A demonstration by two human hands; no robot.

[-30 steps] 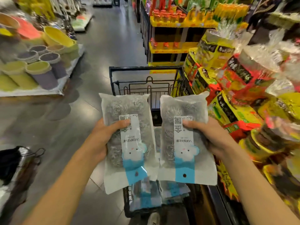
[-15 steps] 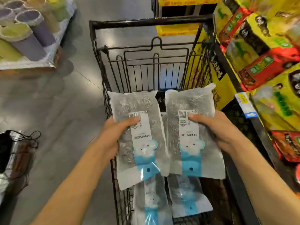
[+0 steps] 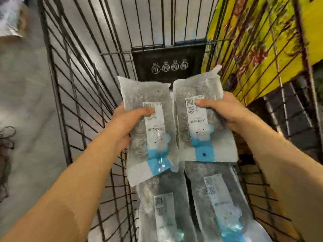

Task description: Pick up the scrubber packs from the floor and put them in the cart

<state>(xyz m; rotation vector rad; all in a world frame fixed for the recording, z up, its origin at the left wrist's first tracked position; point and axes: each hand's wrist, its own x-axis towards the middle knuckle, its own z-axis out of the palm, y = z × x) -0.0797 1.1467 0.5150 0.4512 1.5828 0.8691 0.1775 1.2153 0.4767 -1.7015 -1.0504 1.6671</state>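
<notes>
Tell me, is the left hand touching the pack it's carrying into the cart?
Touching. The head view shows the left hand gripping the left pack, thumb pressed on its front label, inside the cart.

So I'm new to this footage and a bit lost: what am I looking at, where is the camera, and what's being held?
There is no machine here. A person wears a camera on the head, so the view looks forward and down over their own arms. The left hand grips one scrubber pack and the right hand grips another scrubber pack, thumbs on top. Both are held inside a black wire cart. Below them, two more packs already lie on the cart's bottom. Grey shop floor shows on the left and yellow packaged goods on the right.
</notes>
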